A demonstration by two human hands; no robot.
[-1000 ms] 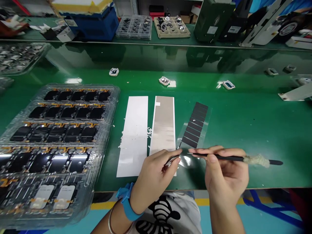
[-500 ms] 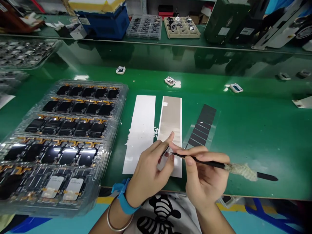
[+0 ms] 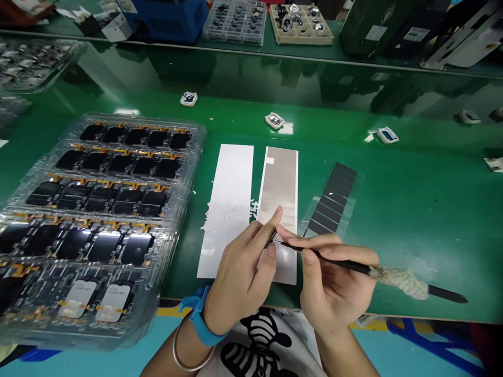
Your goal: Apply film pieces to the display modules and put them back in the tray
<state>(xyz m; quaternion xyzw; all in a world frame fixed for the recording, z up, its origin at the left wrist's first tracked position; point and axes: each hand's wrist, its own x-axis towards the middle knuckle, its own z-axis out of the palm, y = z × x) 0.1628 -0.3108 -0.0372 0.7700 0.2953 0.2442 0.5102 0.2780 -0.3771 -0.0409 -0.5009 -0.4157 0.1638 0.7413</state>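
Over the gray sheet's (image 3: 280, 180) near end, our left hand (image 3: 244, 264) pinches a thin dark piece (image 3: 269, 240), probably light, stiff, fragile, best held by its edges; our right hand (image 3: 338, 283) grips a black tool (image 3: 357, 266).

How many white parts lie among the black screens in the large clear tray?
2. One white part is in the near right corner of the tray; the other is just left of it. Others may be hidden underneath or outside the picture.
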